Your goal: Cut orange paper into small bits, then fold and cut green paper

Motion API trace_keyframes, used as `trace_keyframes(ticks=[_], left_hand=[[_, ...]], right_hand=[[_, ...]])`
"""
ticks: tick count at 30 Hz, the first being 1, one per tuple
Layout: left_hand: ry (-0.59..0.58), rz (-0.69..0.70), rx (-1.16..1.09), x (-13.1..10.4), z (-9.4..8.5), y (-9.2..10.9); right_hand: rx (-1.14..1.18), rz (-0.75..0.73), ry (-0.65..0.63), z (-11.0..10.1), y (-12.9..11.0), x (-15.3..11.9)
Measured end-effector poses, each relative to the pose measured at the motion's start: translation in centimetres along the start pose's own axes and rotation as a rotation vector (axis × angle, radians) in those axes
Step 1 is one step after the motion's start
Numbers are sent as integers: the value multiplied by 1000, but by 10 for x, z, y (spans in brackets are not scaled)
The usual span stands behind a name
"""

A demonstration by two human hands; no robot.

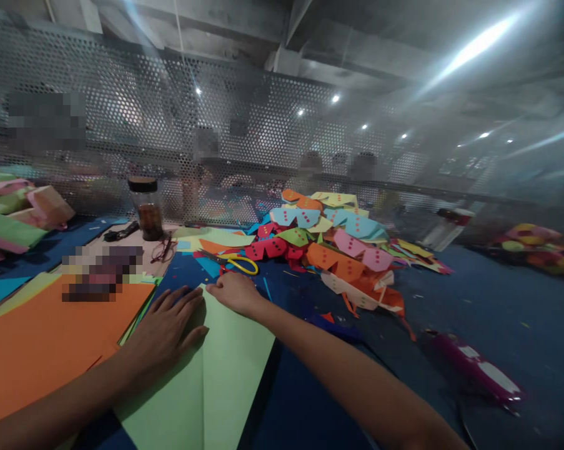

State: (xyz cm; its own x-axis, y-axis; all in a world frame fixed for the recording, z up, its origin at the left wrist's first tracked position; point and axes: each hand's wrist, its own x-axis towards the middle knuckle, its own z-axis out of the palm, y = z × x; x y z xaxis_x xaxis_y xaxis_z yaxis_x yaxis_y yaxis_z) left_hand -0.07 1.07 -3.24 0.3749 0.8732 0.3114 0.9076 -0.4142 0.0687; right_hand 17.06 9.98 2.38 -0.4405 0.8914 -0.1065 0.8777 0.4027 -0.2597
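Observation:
A sheet of light green paper (237, 369) lies before me, with a straight crease running down its length. My left hand (172, 322) rests flat on its left side, fingers stretched out and thumb apart. At the sheet's far edge, my right hand (235, 292) is closed, with thumb and bent fingers pinching the paper near the top of the crease. Just beyond the right knuckles lies a pair of scissors with yellow handles (243, 264), partly hidden by that hand. Orange paper sheets (52, 350) are stacked beside my left forearm.
Cut, folded paper pieces in many colours (328, 240) are heaped behind and right. A lidded jar (149, 212) stands near the perforated metal screen (244, 119). A purple object with a white label (476, 365) lies right on the blue table (511, 300). People show blurred beyond the screen.

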Motion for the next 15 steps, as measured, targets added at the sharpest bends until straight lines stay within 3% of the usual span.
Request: trace_keyframes(ticks=[15], left_hand=[[-33,-24,50,0,1,1]], right_hand=[[11,22,34,4,0,-5]])
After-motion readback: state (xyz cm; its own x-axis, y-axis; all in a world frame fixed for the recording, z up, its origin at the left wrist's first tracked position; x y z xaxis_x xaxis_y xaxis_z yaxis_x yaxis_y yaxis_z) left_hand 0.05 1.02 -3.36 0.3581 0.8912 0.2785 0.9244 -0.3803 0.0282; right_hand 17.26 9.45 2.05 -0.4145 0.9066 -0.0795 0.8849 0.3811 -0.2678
